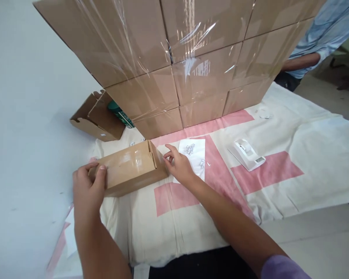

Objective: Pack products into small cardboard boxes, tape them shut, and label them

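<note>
A long, closed cardboard box (130, 164) lies on the cloth-covered table, with shiny clear tape across its top. My left hand (88, 186) grips the box's left end, thumb on top and fingers over the far side. At the right end, my right hand (178, 164) is closed in a pinch, its fingertips by the end flap. Whatever sits between those fingertips is too small to make out. Partly under my right hand, a white paper sheet (197, 149) bears small wire-like pieces (190, 148).
Plastic-wrapped cardboard boxes (203, 77) form a tall stack behind the box. An open carton (104, 120) and a green container (120, 114) stand at the back left by the wall. A white tape dispenser (247, 155) lies to the right. Another person's arm (302, 62) shows at the upper right.
</note>
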`<state>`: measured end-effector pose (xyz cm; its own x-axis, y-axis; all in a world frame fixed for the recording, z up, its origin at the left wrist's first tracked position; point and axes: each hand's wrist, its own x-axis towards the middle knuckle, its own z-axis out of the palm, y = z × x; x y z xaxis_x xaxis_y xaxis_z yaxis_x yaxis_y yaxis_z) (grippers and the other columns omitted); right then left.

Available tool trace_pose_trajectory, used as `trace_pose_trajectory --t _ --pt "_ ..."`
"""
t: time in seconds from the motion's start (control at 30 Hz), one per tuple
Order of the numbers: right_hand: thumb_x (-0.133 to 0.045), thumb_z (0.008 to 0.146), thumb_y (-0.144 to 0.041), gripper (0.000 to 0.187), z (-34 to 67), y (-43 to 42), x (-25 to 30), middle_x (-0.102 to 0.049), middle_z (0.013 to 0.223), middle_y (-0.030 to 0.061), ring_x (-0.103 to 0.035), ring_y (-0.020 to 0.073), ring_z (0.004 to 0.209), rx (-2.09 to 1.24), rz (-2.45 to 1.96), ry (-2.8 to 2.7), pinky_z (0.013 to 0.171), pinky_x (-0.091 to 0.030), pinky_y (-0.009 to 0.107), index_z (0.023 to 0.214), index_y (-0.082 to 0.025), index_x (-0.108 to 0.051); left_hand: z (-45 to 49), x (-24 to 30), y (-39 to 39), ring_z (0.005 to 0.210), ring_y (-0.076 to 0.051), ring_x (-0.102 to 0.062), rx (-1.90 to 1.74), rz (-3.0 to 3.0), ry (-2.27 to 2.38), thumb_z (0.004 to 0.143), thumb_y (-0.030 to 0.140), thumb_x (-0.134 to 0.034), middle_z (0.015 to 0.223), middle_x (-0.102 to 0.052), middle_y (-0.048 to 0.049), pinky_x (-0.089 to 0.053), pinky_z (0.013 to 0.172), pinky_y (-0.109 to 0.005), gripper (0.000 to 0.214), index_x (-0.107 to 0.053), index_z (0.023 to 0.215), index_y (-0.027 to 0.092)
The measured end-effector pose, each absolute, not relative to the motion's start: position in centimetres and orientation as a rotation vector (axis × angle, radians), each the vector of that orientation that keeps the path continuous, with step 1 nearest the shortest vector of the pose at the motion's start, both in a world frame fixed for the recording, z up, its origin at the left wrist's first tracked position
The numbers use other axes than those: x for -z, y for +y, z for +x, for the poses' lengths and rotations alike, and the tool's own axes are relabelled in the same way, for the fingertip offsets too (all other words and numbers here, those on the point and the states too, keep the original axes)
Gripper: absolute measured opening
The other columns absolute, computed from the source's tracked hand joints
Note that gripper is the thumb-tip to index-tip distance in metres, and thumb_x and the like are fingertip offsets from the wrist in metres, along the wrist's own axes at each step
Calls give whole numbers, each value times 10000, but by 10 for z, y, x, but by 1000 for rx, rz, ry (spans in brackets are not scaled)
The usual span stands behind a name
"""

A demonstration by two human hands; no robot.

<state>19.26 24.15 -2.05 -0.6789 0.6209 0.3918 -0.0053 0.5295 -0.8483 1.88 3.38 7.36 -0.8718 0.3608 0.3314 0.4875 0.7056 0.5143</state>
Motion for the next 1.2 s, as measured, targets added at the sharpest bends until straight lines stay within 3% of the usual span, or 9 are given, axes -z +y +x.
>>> trace_pose_trajectory --t 0.23,0.43,0.9,1.2 --pt "-544 934 -132 447 188 241 25 -756 1002 51 -673 218 881 -1017 -443 -2063 850 -547 376 1366 -235 -490 17 -65 22 1171 -324 -583 902 -717 -2672 850 540 -563 1222 -589 -103 -463 1036 -537 492 -616 1207 206" --pt "-522 944 -122 423 194 237 25 -748 983 66 -669 220 865 -894 -366 -2056 842 -563 390 1357 -208 -504 19 -63 21 1085 -297 -616 950 -647 -2683 850 532 -574 1225 -607 -83 -498 980 -528 471 -631 1208 231" --pt "-497 971 -119 370 202 224 25 -740 980 86 -698 225 912 -898 -379 -2065 823 -592 392 1329 -203 -535 19 -62 24 1146 -338 -617 934 -673 -2651 849 481 -582 1238 -627 -108 -483 1006 -561 453 -644 1203 206" --pt "-478 990 -125 447 213 216 17 -743 1082 88 -698 221 1005 -1005 -408 -2092 865 -591 392 1424 -233 -459 16 -57 19 1139 -301 -619 917 -701 -2625 900 498 -562 1238 -634 -75 -484 1017 -538 417 -623 1225 244"
